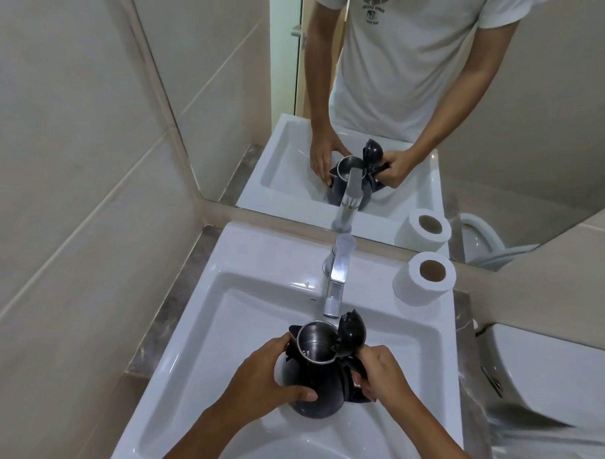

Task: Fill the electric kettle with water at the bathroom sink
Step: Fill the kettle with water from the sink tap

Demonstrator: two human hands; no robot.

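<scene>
A dark electric kettle (328,383) is held upright over the white sink basin (229,338), just in front of the chrome faucet (335,283). Its black lid (352,330) stands flipped open, showing the steel inside. My left hand (265,378) wraps the kettle's body on the left side. My right hand (381,372) grips the black handle on the right. I see no water running from the spout. The kettle's mouth sits slightly nearer to me than the spout's tip.
A toilet paper roll (424,278) stands on the sink's back right corner. A mirror (427,104) behind the sink reflects the person and kettle. A white toilet tank (556,375) is at the right; tiled wall (69,168) closes the left.
</scene>
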